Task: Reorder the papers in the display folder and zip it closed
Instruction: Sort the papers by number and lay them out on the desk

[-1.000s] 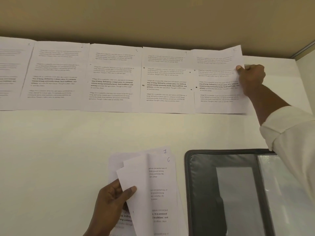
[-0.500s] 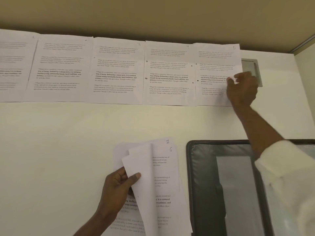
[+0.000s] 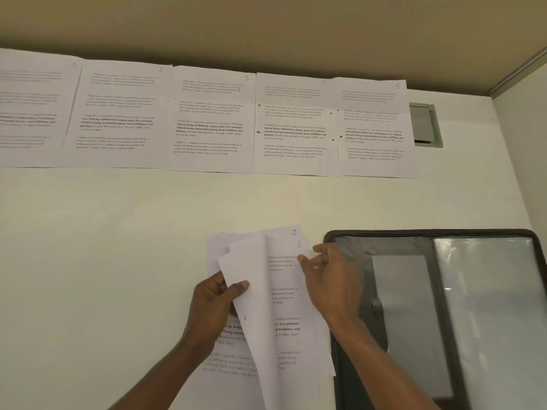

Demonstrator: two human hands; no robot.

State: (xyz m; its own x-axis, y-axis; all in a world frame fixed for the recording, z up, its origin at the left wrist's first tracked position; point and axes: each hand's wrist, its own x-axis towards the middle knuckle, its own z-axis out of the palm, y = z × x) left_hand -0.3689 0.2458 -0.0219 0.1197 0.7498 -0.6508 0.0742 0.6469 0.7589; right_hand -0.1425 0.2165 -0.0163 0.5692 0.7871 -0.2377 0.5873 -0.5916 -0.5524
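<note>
White tabletop [image 3: 118, 261] fills most of my feed, with a beige wall [image 3: 266, 25] behind it. Along the far edge lies a row of printed sheets [image 3: 213, 119], side by side with their edges slightly overlapping. I read handwritten 2, 3, 4 and 5 in the top corners. A grey recessed plate [image 3: 424, 125] sits just beside the sheet marked 5.

At lower right the black display folder [image 3: 349, 380] lies open and flat. Its clear sleeve [image 3: 488, 306] is washed out by glare, so I cannot read what is in it. The right forearm crosses the folder's left border and hides part of it.

The loose papers [image 3: 284, 335] are just left of the folder, fanned, with 6 on the front sheet and 7 behind. The left hand [image 3: 214, 306] pinches their left side, thumb on top and fingers underneath. The right hand [image 3: 331, 285] has its fingertips [image 3: 302, 258] at the right edge of the sheet marked 6. There is some blur, and I cannot tell whether it is pinching or only touching.
</note>
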